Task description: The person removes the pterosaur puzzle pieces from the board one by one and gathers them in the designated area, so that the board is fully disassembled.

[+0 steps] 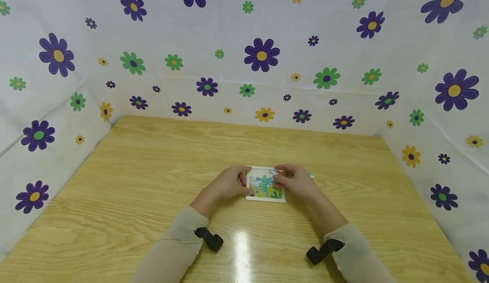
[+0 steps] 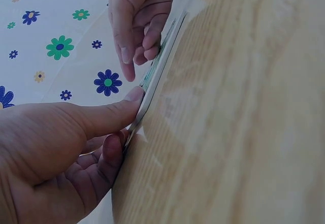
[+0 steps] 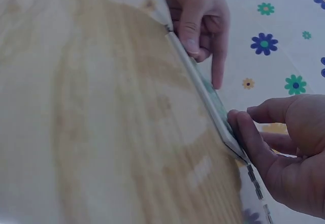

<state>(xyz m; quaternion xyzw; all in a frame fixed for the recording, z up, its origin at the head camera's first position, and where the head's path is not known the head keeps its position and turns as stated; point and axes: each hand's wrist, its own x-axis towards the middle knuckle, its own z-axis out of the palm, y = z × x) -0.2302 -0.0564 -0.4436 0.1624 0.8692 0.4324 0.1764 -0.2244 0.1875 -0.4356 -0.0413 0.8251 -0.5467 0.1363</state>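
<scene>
While both hands (image 1: 230,183) (image 1: 297,184) touch it, the puzzle (image 1: 265,188) lies between them.

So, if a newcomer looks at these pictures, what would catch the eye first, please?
Probably the white cloth with its large purple flowers, rising behind the wood-grain table and along both its sides. Next comes the small, bright jigsaw puzzle in a white frame on the table, with the left hand holding the frame's left edge and the right hand at the puzzle's upper right.
</scene>
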